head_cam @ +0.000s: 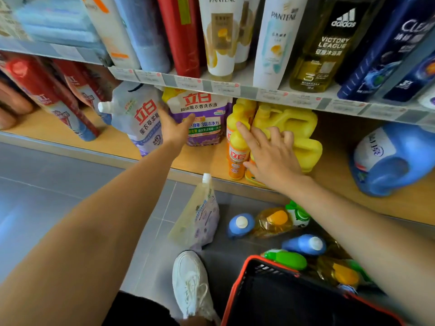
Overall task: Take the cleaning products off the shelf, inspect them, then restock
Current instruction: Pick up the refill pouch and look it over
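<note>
On the wooden shelf (353,184) a pale blue-white refill pouch (138,118) leans next to a purple detergent pouch (204,114). My left hand (174,130) reaches into the gap between them. Its thumb lies straight across the purple pouch and its fingers are hidden behind the pale pouch. To the right stand yellow-orange bottles (237,151) and yellow jugs (303,128). My right hand (270,158) rests on them with fingers spread: the index finger touches a bottle and the others lie on a jug.
A big blue detergent jug (390,161) lies at the shelf's right; red-blue pouches (47,97) lean at left. Shampoo bottles (221,36) fill the shelf above. On the floor lie a pouch (197,220), blue (240,224), amber (273,222) and green bottles (287,260), a red-rimmed basket (237,288) and my white shoe (190,283).
</note>
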`<action>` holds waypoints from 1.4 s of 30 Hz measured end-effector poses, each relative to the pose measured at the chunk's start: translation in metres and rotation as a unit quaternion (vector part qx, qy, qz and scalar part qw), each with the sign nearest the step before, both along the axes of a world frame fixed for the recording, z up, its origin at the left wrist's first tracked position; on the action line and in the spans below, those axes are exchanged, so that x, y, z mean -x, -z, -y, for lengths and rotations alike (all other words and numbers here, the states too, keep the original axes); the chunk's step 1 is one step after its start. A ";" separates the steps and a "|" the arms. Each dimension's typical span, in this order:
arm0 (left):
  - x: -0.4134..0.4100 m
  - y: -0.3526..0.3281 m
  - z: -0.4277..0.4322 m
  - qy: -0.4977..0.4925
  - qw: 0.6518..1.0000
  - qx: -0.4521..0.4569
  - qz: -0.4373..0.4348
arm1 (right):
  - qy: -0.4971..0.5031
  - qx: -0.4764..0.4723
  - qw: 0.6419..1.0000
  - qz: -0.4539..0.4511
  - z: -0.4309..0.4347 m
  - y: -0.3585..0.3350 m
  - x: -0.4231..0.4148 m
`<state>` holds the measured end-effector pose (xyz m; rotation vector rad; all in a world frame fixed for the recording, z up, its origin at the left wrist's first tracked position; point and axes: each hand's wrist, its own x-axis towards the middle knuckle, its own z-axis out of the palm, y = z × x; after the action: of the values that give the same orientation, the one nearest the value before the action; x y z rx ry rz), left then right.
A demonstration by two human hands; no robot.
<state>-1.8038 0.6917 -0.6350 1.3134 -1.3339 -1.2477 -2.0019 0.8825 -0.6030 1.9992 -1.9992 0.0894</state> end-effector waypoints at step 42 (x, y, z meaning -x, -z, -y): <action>-0.008 -0.167 -0.257 0.280 0.919 0.260 0.093 | -0.038 0.092 0.897 0.431 -0.150 -0.176 0.021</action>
<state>-1.7956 0.9484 -0.4682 0.6982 -2.1042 -1.0196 -2.0230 1.0322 -0.4274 2.0957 -2.2280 1.3386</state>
